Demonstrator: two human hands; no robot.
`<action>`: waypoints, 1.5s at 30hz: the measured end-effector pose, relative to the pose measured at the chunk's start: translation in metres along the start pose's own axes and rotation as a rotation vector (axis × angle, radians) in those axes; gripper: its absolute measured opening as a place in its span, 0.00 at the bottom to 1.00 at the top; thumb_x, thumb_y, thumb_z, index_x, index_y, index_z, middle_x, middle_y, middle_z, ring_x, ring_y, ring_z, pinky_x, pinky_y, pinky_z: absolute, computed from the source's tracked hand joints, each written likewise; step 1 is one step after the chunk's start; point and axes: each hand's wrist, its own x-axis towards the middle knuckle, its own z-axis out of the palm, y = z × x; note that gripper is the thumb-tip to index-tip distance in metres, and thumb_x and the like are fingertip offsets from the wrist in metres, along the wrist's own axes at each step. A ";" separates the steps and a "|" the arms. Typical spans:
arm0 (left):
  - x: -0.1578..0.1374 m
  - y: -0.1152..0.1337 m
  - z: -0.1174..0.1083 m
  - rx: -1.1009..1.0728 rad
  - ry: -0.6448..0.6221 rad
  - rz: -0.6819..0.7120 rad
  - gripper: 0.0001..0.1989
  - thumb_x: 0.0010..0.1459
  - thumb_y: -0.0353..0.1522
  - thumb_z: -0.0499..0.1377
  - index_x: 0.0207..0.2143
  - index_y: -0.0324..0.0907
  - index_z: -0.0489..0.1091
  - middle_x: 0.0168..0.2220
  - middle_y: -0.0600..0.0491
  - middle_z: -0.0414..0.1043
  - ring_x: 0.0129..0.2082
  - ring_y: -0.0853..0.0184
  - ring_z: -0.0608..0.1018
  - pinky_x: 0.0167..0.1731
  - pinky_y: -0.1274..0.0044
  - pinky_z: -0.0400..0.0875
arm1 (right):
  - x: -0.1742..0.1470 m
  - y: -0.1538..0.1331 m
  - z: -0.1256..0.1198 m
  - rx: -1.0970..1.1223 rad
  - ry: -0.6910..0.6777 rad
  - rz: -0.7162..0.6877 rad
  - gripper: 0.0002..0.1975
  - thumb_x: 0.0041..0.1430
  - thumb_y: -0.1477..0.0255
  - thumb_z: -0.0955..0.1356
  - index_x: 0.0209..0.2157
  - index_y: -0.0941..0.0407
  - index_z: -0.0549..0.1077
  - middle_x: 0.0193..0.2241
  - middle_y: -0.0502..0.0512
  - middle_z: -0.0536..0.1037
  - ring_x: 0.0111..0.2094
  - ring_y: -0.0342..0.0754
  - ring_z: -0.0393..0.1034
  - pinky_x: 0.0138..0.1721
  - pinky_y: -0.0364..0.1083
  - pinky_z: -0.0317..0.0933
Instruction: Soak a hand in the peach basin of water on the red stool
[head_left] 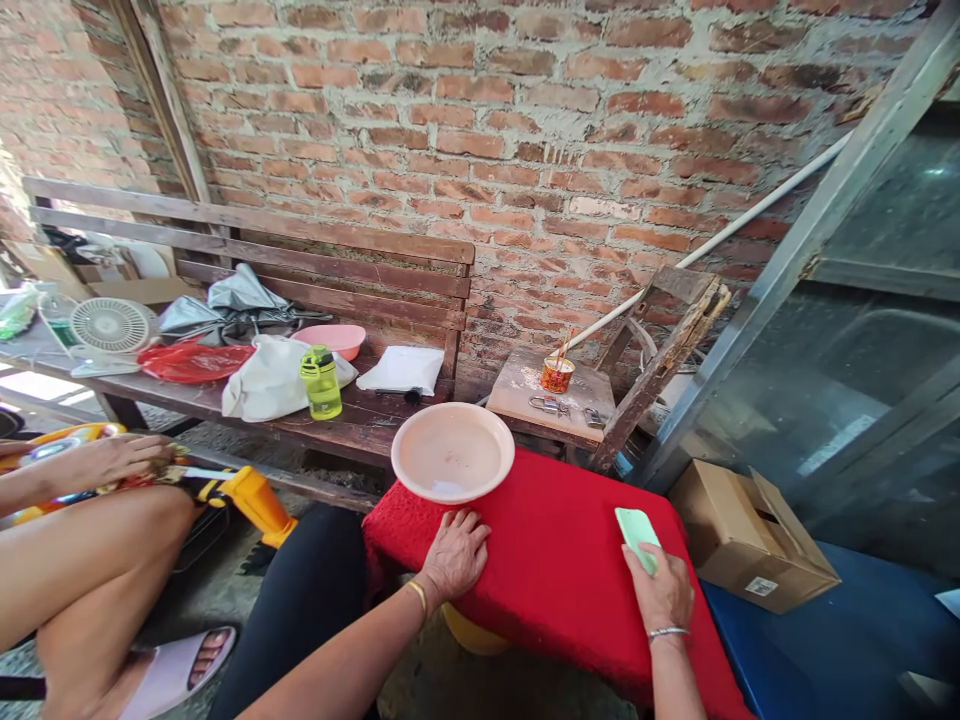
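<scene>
Right side of the red cloth-covered bench (555, 560): right hand (664, 592) gripping a flat, mint-green rectangular slab (636, 530)! Left hand (456, 556) rests loosely open, just beside the round, pale-pink basin (453, 496). Looks like a holding step; moving on calls for steadiness.

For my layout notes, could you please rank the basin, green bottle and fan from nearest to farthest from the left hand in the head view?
1. Basin, just beyond the left hand.
2. Green bottle, on the bench.
3. Fan, farther left.
</scene>
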 end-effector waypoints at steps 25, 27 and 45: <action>-0.001 0.000 0.000 0.001 0.005 0.005 0.14 0.64 0.30 0.54 0.49 0.48 0.75 0.54 0.48 0.72 0.58 0.55 0.68 0.61 0.58 0.58 | -0.001 0.005 0.002 0.002 0.098 0.126 0.33 0.58 0.43 0.57 0.43 0.52 0.79 0.35 0.66 0.74 0.45 0.69 0.69 0.41 0.66 0.63; -0.001 0.000 0.000 0.003 0.006 0.003 0.15 0.64 0.30 0.54 0.50 0.48 0.75 0.54 0.48 0.72 0.58 0.55 0.68 0.61 0.58 0.58 | 0.001 0.008 0.000 0.004 0.130 0.190 0.35 0.58 0.42 0.57 0.44 0.54 0.79 0.35 0.67 0.73 0.44 0.69 0.69 0.40 0.65 0.63; -0.001 0.002 -0.002 0.006 0.002 0.011 0.14 0.64 0.30 0.54 0.48 0.47 0.74 0.52 0.48 0.71 0.55 0.55 0.69 0.59 0.59 0.59 | 0.001 0.008 -0.015 0.125 0.100 0.272 0.36 0.49 0.37 0.60 0.38 0.52 0.80 0.34 0.63 0.75 0.43 0.66 0.70 0.42 0.61 0.65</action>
